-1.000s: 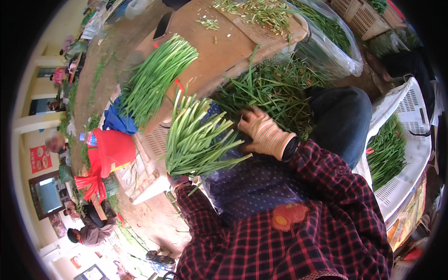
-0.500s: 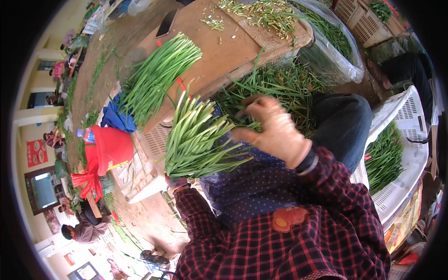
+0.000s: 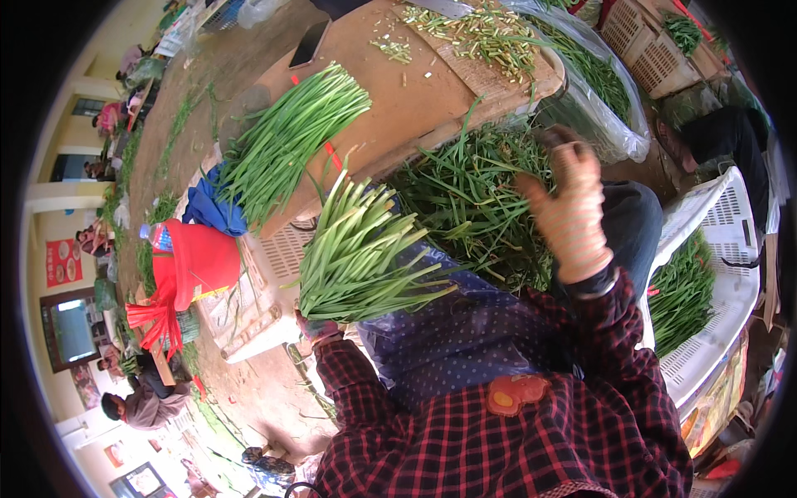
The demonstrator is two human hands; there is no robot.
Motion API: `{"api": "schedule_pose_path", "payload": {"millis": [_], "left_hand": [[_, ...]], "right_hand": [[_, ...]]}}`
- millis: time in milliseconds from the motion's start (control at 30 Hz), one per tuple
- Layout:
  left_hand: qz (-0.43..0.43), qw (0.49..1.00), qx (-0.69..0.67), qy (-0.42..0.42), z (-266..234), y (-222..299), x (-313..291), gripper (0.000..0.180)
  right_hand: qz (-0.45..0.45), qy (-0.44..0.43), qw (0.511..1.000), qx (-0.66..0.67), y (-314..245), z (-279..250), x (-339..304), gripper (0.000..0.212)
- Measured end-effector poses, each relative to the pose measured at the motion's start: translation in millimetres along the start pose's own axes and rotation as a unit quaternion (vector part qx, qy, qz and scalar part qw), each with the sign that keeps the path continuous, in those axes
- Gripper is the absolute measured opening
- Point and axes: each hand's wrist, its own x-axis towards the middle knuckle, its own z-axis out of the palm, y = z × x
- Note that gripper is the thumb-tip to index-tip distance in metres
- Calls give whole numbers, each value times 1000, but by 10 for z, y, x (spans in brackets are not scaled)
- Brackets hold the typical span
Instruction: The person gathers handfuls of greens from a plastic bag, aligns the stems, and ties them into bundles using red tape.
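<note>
A loose bunch of green garlic chives with pale stem ends is gripped from below by my left hand, whose fingers are mostly hidden under the leaves. My gloved right hand hovers above the right side of a pile of loose chives and leaf scraps at my lap. Its thumb stands apart from the fingers, and I see nothing held in it. A second, neater bunch of chives lies on the brown tabletop, beyond the bunch in my left hand.
Cut stem pieces lie on a board beside a blade. A phone rests at the table's far edge. Red ties hang by a red container at left. A white crate with chives stands at right.
My right hand has moved right and away from the held bunch, over the loose pile, and its fingers now point upward. My left hand keeps its hold with little movement.
</note>
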Motion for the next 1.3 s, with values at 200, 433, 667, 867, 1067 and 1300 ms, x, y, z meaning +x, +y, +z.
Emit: {"api": "schedule_pose_path", "payload": {"millis": [200, 433, 667, 867, 1067, 1300], "left_hand": [[25, 992, -1, -121, -241, 51, 217, 35], [37, 985, -34, -164, -527, -52, 452, 23], [36, 992, -64, -105, -254, -20, 241, 25], [59, 926, -128, -349, -758, 50, 787, 30], [85, 946, -101, -296, -411, 149, 470, 27], [80, 926, -129, -345, -728, 52, 796, 48]], "right_hand": [[-44, -266, 943, 193, -691, 655, -326, 36], [62, -261, 872, 409, -518, 512, -423, 13], [76, -171, 974, 131, -23, 83, -220, 27], [-186, -165, 966, 72, -855, 272, -22, 37], [-255, -239, 937, -27, -826, 567, -357, 25], [-36, -310, 947, 74, -279, 249, -365, 16]]}}
